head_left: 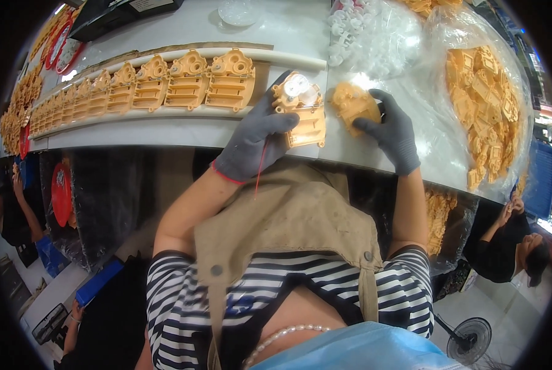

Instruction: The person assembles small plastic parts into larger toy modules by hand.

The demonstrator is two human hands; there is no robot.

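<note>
My left hand (251,134), in a grey glove, grips a yellow-orange plastic housing (306,128) near the table's front edge. White round gears (298,85) sit in the upper end of this housing. A loose red thread (260,166) hangs from the glove. To the right, my right hand (398,137), also gloved in grey, pinches a second yellow-orange plastic piece (351,103) between thumb and fingers. That piece is slightly blurred, and a small gap separates it from the housing.
A long row of matching housings (230,80) lies between white rails (291,57) on the left. Clear plastic bags hold small white parts (347,31) and a heap of orange pieces (482,102) on the right. Other people work at both sides; a fan (470,339) stands lower right.
</note>
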